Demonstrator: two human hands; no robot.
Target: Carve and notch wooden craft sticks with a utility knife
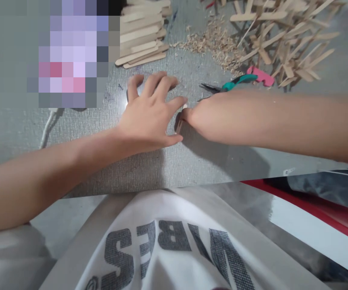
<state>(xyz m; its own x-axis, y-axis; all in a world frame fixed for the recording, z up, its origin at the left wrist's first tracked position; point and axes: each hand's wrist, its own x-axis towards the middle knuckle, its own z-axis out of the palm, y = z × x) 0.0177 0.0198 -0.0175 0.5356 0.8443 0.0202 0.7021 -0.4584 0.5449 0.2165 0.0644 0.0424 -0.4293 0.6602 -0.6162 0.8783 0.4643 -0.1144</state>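
My left hand point(149, 114) is spread over the grey tabletop, palm down, with its fingers apart and nothing in them. My right hand point(196, 117) is bent down close to the left thumb and forefinger, with most of its fingers hidden behind its wrist. Its visible fingers are curled around a small pale wooden craft stick point(179, 127), of which only a short part shows. Just beyond the right wrist lie pliers with teal handles point(238, 81) and dark pointed jaws, partly covered by the forearm.
A stack of craft sticks point(143, 38) lies beyond my left hand. Wood shavings point(214, 44) are scattered beside it. At the far right is a heap of crossed sticks point(282, 44), near a pink piece point(263, 76). A white cable point(48, 127) runs along the left.
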